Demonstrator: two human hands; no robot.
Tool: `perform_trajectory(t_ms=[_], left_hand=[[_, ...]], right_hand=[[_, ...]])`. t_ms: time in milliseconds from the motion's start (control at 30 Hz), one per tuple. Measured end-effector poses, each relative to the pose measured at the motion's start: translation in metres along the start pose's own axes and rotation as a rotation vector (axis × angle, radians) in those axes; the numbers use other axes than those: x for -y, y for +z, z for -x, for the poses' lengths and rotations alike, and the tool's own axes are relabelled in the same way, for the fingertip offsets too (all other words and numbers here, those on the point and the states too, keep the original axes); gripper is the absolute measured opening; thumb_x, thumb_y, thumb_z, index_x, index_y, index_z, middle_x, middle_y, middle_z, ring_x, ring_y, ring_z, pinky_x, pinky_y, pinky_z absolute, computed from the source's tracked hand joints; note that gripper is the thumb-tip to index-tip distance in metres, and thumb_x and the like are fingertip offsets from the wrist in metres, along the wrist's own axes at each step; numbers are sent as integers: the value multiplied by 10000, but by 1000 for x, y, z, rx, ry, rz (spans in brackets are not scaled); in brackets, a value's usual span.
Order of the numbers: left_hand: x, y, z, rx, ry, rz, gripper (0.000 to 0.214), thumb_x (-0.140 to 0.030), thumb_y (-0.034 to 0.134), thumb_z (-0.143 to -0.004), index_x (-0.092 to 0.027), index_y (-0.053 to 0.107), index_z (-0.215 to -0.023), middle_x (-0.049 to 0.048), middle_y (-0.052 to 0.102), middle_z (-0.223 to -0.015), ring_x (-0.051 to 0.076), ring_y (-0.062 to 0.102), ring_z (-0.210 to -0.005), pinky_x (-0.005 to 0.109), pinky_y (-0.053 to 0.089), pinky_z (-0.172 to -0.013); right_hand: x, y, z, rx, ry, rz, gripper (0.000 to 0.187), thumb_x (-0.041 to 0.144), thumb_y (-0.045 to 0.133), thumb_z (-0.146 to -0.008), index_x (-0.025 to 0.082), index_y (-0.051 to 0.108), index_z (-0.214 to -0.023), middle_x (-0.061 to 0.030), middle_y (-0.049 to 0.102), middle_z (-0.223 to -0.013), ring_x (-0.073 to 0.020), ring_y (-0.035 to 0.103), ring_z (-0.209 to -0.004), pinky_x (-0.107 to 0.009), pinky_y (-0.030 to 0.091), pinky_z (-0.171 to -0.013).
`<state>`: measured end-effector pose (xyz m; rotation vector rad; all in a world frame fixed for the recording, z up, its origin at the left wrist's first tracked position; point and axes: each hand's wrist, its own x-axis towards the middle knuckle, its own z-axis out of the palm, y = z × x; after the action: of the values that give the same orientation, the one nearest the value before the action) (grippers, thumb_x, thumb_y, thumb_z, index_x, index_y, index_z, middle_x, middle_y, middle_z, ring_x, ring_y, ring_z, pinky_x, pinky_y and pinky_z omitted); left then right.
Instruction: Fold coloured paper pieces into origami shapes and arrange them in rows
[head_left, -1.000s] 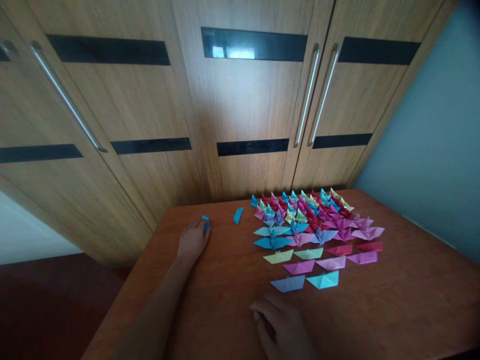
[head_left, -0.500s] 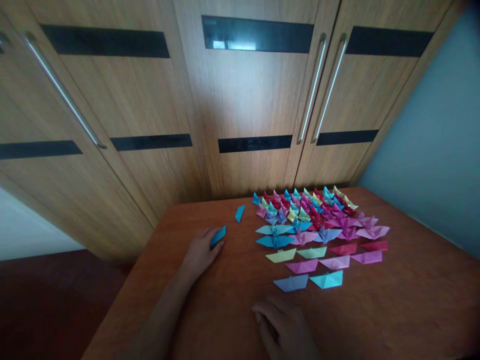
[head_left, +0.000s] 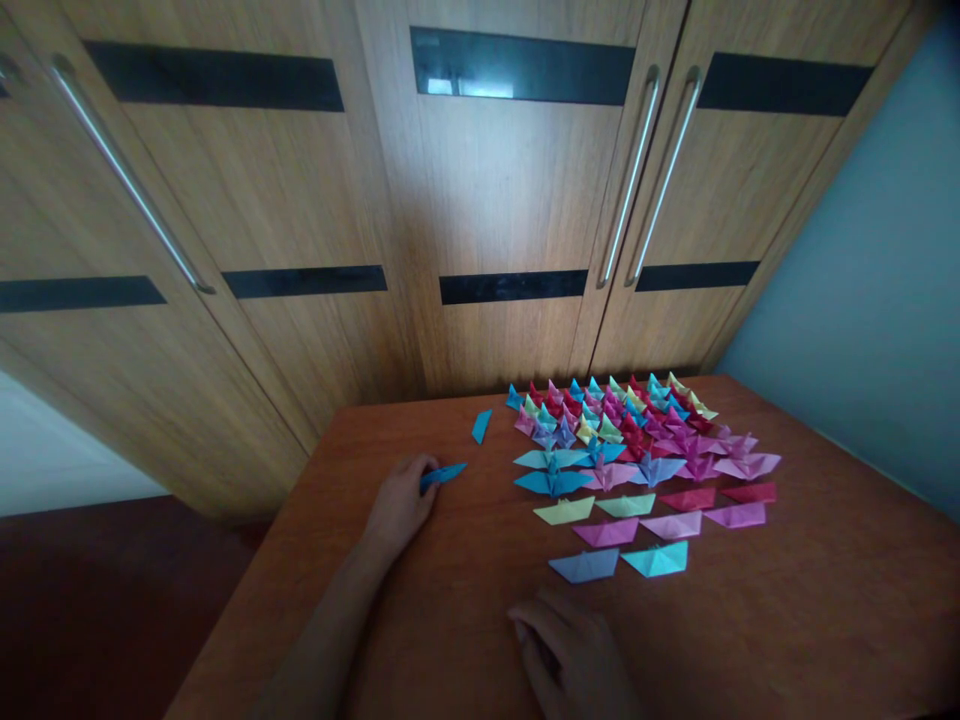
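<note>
A blue folded paper piece (head_left: 448, 474) is pinched between the thumb and fingers of my left hand (head_left: 396, 510), over the left part of the table. Beyond it lies a second blue folded paper strip (head_left: 481, 427), apart from the hand. My right hand (head_left: 568, 648) rests at the front of the table with its fingers curled in, and I see nothing in them. Just past its knuckles are a grey-blue folded paper (head_left: 585, 566) and a turquoise folded paper (head_left: 655, 559), side by side.
Rows of flat folded papers in yellow, green, red and pink (head_left: 606, 531) lie right of centre. Behind them stand many opened paper cranes (head_left: 553, 482) in close rows on the brown table (head_left: 465, 590). A wooden wardrobe (head_left: 502, 210) rises behind the table, a blue wall (head_left: 870, 300) at right.
The blue paper in my left hand has turned from steeply slanted to nearly level, its tip now pointing right. My right hand stays about where it was.
</note>
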<state>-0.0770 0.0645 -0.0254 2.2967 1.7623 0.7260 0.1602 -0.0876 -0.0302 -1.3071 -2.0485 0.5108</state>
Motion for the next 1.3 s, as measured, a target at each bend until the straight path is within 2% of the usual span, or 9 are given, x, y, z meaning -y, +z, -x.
perform_trajectory(t_ms=[167,300,400,467,567,767,933,1133,1300], left_hand=[[-15,-2,1,14,34,120,193,-175,522,-804,-223,629,-958,33,690,-989,197,638,-912,324,474,-856],[-46,0,11,5,-61,410,140,-278,552,-814,-203,656,-870,13,703,-885,180,644,-825,291,486,-789],[-74,4,24,128,-118,669,233,-379,561,-817,-167,652,-783,16,688,-756,169,627,-709,252,480,-654],[-89,8,33,224,-111,804,264,-387,556,-824,-153,647,-742,18,677,-711,157,613,-678,238,468,-642],[-102,13,43,333,-79,895,230,-347,570,-820,-147,669,-762,23,686,-730,155,609,-698,232,463,-664],[-109,15,51,454,15,841,219,-341,582,-822,-164,710,-803,15,700,-779,158,603,-743,218,444,-670],[-111,12,51,473,30,808,274,-395,586,-821,-158,715,-773,19,696,-740,148,598,-690,216,430,-636],[-111,6,50,507,87,859,217,-310,554,-855,-171,718,-829,29,721,-828,162,637,-781,233,455,-735],[-109,2,47,496,110,877,247,-278,490,-887,-179,716,-897,34,719,-870,160,626,-808,244,460,-771]], right_hand=[[-2,-1,-2,-44,45,-139,228,198,431,-876,227,654,-915,-31,665,-833,-142,626,-740,-215,497,-683],[-10,-6,-9,-137,164,-276,213,292,464,-887,216,662,-912,-34,678,-831,-150,635,-752,-217,502,-677],[-17,-11,-17,-224,281,-348,263,383,480,-882,206,662,-950,-29,677,-804,-151,631,-708,-221,503,-633],[-20,-14,-23,-277,319,-373,298,420,497,-868,198,648,-999,-29,675,-813,-153,627,-705,-225,502,-618],[-22,-13,-27,-284,296,-371,285,417,525,-850,188,641,-973,-21,664,-772,-151,610,-664,-231,493,-588],[-26,-10,-23,-257,251,-335,245,414,574,-820,200,668,-894,-36,693,-843,-177,640,-765,-258,510,-681],[-24,-15,-20,-232,294,-272,270,431,548,-839,205,683,-778,-11,684,-709,-160,630,-650,-236,485,-605],[-18,-20,-20,-232,269,-311,267,391,503,-874,204,681,-801,-16,684,-739,-157,632,-682,-222,483,-618],[-21,-22,-19,-270,283,-298,316,376,434,-913,211,700,-874,11,609,-581,-146,603,-599,-221,488,-612]])
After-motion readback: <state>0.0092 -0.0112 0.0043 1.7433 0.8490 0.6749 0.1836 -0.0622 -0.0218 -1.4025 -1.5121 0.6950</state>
